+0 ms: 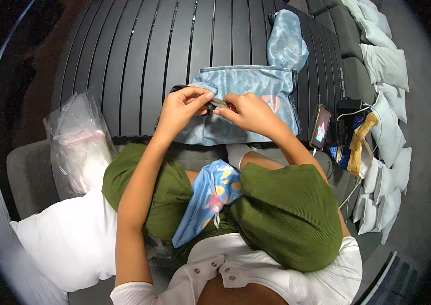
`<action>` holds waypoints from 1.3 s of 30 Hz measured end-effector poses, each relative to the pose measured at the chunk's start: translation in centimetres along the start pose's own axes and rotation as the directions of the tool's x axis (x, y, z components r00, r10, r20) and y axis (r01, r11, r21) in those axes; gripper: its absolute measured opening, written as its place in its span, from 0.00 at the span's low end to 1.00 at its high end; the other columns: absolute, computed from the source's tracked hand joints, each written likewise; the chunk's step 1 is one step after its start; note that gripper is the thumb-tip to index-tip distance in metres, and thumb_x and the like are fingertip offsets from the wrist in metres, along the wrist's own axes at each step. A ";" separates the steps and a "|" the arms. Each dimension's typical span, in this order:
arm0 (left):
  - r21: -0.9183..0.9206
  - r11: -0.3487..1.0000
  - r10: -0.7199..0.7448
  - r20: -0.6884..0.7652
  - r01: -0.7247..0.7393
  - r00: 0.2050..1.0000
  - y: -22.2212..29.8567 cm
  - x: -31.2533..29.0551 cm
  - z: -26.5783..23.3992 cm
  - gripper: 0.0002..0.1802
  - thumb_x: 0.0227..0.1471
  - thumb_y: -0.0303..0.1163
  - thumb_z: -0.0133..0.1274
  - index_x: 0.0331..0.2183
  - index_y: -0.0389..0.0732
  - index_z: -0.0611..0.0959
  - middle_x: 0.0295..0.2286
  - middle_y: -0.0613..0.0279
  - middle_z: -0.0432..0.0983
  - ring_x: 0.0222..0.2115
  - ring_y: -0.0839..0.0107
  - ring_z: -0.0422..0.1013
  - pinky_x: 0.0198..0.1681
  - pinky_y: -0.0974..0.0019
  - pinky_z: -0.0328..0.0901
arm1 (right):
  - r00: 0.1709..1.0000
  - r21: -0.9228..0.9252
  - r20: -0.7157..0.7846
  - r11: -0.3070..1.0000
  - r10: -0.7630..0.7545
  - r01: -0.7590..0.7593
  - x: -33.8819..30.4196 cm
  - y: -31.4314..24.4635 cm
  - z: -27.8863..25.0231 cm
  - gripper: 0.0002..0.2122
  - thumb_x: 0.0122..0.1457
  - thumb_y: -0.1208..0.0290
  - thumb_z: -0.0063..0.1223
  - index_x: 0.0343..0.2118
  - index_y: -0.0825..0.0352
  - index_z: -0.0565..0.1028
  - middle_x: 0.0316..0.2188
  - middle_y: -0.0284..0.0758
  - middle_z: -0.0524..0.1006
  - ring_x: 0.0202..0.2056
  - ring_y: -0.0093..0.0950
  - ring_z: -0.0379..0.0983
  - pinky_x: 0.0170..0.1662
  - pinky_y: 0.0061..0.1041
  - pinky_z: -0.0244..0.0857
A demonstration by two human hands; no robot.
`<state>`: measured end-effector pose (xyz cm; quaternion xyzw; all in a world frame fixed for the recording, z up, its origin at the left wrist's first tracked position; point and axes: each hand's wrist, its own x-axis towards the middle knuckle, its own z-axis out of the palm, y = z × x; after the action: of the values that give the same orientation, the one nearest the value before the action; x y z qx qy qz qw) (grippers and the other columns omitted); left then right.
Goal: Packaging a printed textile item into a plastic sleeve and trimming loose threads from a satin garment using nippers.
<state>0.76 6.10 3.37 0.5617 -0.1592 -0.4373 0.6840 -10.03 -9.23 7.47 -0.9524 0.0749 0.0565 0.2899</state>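
Note:
Light-blue marbled fabric with dark edging (246,80), possibly a bag or cover, lies on the black slatted table (136,56) at its near edge. Over it my left hand (182,109) and my right hand (251,113) meet, thumbs and fingertips pinched together. A small greyish strip (219,102) shows between my right fingertips and reaches toward my left ones. Black material shows beneath my left fingers; what that hand grips is mostly hidden. On my lap rests a blue drawstring pouch (207,193) with a yellow and pink print.
Another marbled blue fabric piece (287,43) lies farther back on the table. A lit phone (320,127) leans at the right edge, beside cables and a yellow-and-blue packet (360,145). Pale cushions (389,122) line the right. A clear plastic bag (80,137) and white pillow (73,239) are at left.

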 end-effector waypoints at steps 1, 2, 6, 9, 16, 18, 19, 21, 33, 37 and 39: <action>0.019 1.000 0.005 0.004 -0.005 1.000 0.0 -0.1 0.0 0.10 0.47 0.31 0.53 0.31 0.34 0.79 0.25 0.67 0.73 0.25 0.84 0.68 0.26 0.80 0.66 | 1.000 -0.001 -0.001 1.000 0.002 -0.002 0.0 0.1 0.1 0.18 0.49 0.56 0.51 0.20 0.71 0.70 0.12 0.44 0.69 0.16 0.41 0.67 0.21 0.33 0.58; 0.037 0.999 0.009 0.009 -0.010 1.000 0.0 -0.1 0.0 0.10 0.47 0.31 0.54 0.31 0.34 0.79 0.25 0.67 0.73 0.25 0.84 0.68 0.27 0.80 0.66 | 1.000 -0.003 -0.005 1.000 0.002 -0.002 0.0 0.2 0.1 0.18 0.49 0.56 0.51 0.20 0.71 0.70 0.12 0.44 0.69 0.17 0.42 0.67 0.21 0.34 0.59; 0.052 0.999 -0.007 0.002 0.007 1.000 0.3 -0.1 0.5 0.10 0.47 0.32 0.54 0.31 0.35 0.79 0.24 0.67 0.73 0.25 0.83 0.69 0.28 0.79 0.66 | 0.999 -0.044 0.015 0.998 0.052 -0.051 -0.1 -0.1 -0.4 0.18 0.49 0.56 0.50 0.20 0.71 0.70 0.13 0.44 0.70 0.18 0.43 0.68 0.22 0.36 0.60; 0.086 0.996 -0.031 -0.024 0.033 0.999 0.3 -0.1 0.2 0.10 0.47 0.31 0.54 0.31 0.34 0.80 0.25 0.66 0.74 0.26 0.81 0.69 0.30 0.77 0.66 | 0.999 -0.006 0.014 1.000 0.030 -0.030 0.0 -0.3 -0.4 0.19 0.49 0.55 0.50 0.20 0.71 0.71 0.14 0.45 0.70 0.19 0.44 0.69 0.23 0.37 0.61; 0.119 0.993 -0.020 -0.012 0.021 1.000 0.3 -0.2 0.3 0.11 0.47 0.32 0.54 0.32 0.34 0.80 0.28 0.64 0.75 0.28 0.79 0.70 0.32 0.75 0.67 | 0.998 -0.038 0.014 0.997 0.066 -0.065 -0.1 -0.9 -0.7 0.18 0.49 0.54 0.50 0.23 0.69 0.73 0.17 0.45 0.73 0.22 0.43 0.71 0.27 0.38 0.63; 0.166 0.986 -0.032 0.022 0.028 0.999 0.2 -0.1 0.1 0.11 0.47 0.32 0.54 0.32 0.34 0.80 0.29 0.64 0.75 0.29 0.79 0.70 0.33 0.76 0.67 | 0.994 -0.046 0.048 0.994 0.102 -0.100 -0.1 -1.1 -0.8 0.18 0.49 0.54 0.49 0.24 0.69 0.74 0.19 0.45 0.74 0.24 0.43 0.71 0.29 0.39 0.64; 0.167 0.986 -0.033 0.020 0.029 0.999 0.2 -0.1 0.1 0.11 0.47 0.32 0.54 0.32 0.34 0.80 0.29 0.64 0.75 0.29 0.79 0.70 0.33 0.76 0.67 | 0.994 -0.051 0.050 0.994 0.094 -0.092 -0.1 -1.2 -0.8 0.18 0.49 0.54 0.49 0.24 0.69 0.74 0.18 0.45 0.73 0.24 0.43 0.71 0.29 0.39 0.64; 0.185 0.982 -0.029 0.011 0.027 1.000 0.1 -0.1 0.1 0.11 0.47 0.32 0.54 0.32 0.35 0.80 0.29 0.64 0.75 0.29 0.80 0.70 0.33 0.77 0.66 | 0.995 -0.059 0.050 0.994 0.090 -0.087 -0.2 -1.0 -0.7 0.18 0.49 0.55 0.49 0.23 0.69 0.74 0.18 0.45 0.73 0.24 0.44 0.71 0.29 0.39 0.64; 0.070 0.997 0.030 0.032 -0.032 0.999 0.2 0.2 -0.3 0.10 0.46 0.31 0.55 0.31 0.34 0.79 0.26 0.67 0.74 0.25 0.84 0.67 0.30 0.79 0.64 | 0.999 -0.028 -0.001 0.998 0.047 -0.047 -0.3 -0.4 -0.3 0.19 0.49 0.54 0.50 0.22 0.70 0.72 0.14 0.45 0.71 0.18 0.43 0.69 0.23 0.36 0.62; 0.006 1.000 0.004 0.017 -0.004 1.000 0.4 0.3 -0.6 0.09 0.47 0.31 0.54 0.31 0.35 0.79 0.28 0.68 0.74 0.26 0.85 0.67 0.32 0.79 0.65 | 0.997 -0.001 0.005 0.997 0.081 -0.081 -0.3 -0.6 -0.5 0.20 0.47 0.51 0.51 0.22 0.69 0.71 0.15 0.43 0.72 0.20 0.43 0.70 0.24 0.37 0.62; 0.037 0.999 -0.006 0.030 0.005 1.000 0.5 0.3 -0.7 0.09 0.48 0.31 0.53 0.31 0.36 0.79 0.30 0.68 0.74 0.28 0.85 0.67 0.33 0.79 0.65 | 0.993 0.007 0.021 0.994 0.112 -0.112 -0.3 -0.6 -0.4 0.21 0.47 0.50 0.50 0.23 0.69 0.70 0.16 0.42 0.73 0.22 0.43 0.71 0.25 0.38 0.64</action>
<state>1.63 6.35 3.48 0.5683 -0.1761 -0.4443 0.6698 -10.17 -8.99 8.19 -0.9449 0.1255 0.0821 0.2909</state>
